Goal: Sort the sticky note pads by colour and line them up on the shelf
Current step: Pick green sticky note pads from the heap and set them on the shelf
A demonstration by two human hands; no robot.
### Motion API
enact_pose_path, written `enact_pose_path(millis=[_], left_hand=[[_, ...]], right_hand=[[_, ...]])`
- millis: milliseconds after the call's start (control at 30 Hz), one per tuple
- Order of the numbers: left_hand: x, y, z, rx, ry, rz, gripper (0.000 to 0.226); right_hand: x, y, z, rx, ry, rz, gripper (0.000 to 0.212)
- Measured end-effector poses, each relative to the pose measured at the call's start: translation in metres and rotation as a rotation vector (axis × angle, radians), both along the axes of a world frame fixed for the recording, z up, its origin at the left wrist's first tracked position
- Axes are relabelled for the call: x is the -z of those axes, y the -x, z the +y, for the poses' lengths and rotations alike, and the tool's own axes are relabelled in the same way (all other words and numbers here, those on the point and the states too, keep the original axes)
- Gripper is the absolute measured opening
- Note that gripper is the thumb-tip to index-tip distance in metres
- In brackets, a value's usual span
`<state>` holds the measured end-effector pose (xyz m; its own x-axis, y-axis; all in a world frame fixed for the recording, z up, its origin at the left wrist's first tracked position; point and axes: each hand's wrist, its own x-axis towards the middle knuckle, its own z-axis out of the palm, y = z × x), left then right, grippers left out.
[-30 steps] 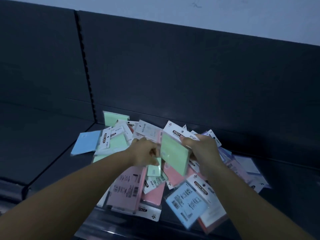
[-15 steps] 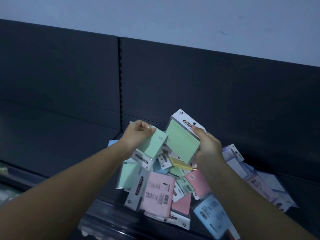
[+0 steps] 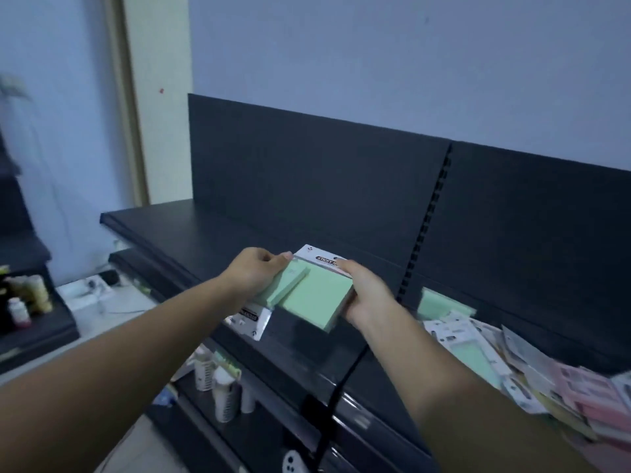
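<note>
My left hand grips a small green sticky note pad by its far end. My right hand holds a larger green pad with a white "STICKY" header card. Both pads touch side by side, held above the dark shelf on its left section. A mixed heap of pads, green, pink and white-carded, lies on the shelf at the right. One green pad leans against the back panel beside the heap.
The dark back panel rises behind the shelf, split by a slotted upright. Below the shelf a lower shelf carries white bottles. A low dark stand with jars is at the far left. A pale wall lies beyond.
Both hands lifted green pads out of the heap and carried them left. The view swung left, so the heap now sits at the right edge. The two pads came together.
</note>
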<state>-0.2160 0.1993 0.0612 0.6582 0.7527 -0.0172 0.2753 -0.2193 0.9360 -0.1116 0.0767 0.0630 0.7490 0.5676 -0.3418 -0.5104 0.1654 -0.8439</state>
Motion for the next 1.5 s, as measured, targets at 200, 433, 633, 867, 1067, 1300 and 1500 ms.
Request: enact_pose_path(millis=[200, 433, 633, 867, 1067, 1300, 1500], left_hand=[[0.020, 0.075, 0.098, -0.339, -0.013, -0.020, 0.041], [0.039, 0.103, 0.175, -0.489, 0.119, -0.070, 0.045], [0.047, 0.095, 0.264, -0.461, 0.392, -0.032, 0.051], [0.017, 0.046, 0.375, -0.273, 0.555, 0.059, 0.019], [0.020, 0.018, 0.448, -0.217, 0.481, 0.072, 0.012], [0.051, -0.003, 0.530, -0.077, 0.365, 0.152, 0.005], [0.068, -0.034, 0.624, 0.023, 0.155, 0.273, 0.015]], right_hand=[[0.017, 0.077, 0.101, -0.256, -0.136, 0.096, 0.007], [0.040, 0.108, 0.187, -0.341, 0.024, 0.109, 0.005], [0.048, 0.091, 0.281, -0.331, 0.044, 0.172, 0.005], [0.039, 0.025, 0.395, -0.348, 0.045, 0.185, 0.014], [0.048, -0.011, 0.464, -0.318, 0.023, 0.211, 0.021], [0.077, -0.032, 0.538, -0.270, 0.231, 0.007, 0.020], [0.102, -0.047, 0.617, -0.212, 0.331, -0.111, 0.027]])
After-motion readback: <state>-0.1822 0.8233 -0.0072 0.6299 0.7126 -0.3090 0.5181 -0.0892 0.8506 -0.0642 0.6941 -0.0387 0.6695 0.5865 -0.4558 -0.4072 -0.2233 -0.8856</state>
